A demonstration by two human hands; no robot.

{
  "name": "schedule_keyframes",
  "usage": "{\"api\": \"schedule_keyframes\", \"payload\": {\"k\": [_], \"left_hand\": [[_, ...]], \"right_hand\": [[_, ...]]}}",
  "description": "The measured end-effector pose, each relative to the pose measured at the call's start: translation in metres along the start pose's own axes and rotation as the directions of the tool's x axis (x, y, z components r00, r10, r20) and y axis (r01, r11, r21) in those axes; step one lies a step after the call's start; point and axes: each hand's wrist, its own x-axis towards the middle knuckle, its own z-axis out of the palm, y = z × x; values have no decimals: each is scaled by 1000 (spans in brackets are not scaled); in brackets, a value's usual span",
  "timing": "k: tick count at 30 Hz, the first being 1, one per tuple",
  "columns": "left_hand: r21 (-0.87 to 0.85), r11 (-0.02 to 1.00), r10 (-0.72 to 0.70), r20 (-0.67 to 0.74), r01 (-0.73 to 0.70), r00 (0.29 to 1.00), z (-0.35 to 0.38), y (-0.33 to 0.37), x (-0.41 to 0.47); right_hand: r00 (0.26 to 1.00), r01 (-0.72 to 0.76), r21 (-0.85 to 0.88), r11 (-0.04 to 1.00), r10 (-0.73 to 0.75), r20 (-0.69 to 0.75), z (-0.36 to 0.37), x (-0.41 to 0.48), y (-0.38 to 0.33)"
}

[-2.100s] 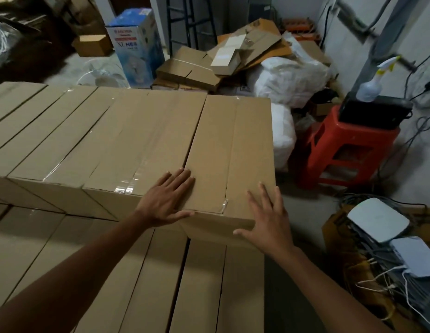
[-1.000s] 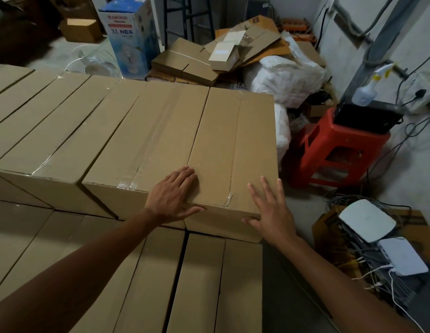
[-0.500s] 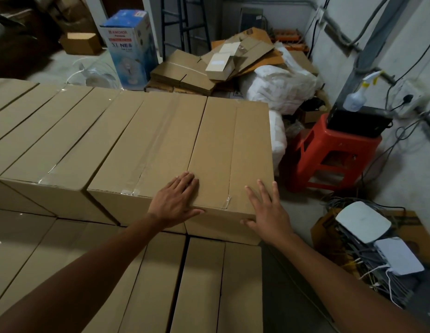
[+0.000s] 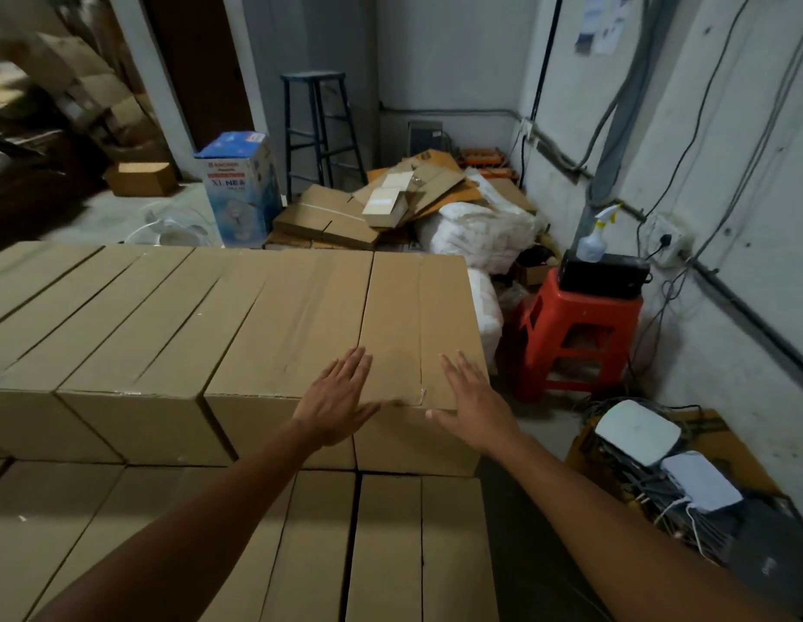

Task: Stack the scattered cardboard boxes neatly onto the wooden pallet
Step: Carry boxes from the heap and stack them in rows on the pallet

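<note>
here — hands (image 4: 336, 399) (image 4: 474, 408) (both flat) on boxes (image 4: 393, 307)

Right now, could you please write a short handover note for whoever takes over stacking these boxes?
Left hand: open, flat across the seam between the end box and its neighbour.
Right hand: open, flat on the end box's near right corner.
Things: the upper row sits side by side on the lower layer.
Done: the end box stands in the row, front roughly flush.
To do: lift both hands off; a small box lies on the floor, far left.
</note>
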Motion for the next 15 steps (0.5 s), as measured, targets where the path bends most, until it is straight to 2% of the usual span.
{"api": "schedule_keyframes", "payload": {"k": [6,12,15], "left_hand": [[-302,951,-25,-283,-64,959,-46,34,-75],[-529,839,-182,-493,-127,851,-64,72,-156],[-576,792,-218,-575,-202,788,-84,102,-194]], "right_hand": [[982,-28,163,986,58,-181,-30,-76,-39],[930,34,351,936,99,-354,-46,-172,-57],[902,71,450,890,135,-411,-49,-222,-67]]}}
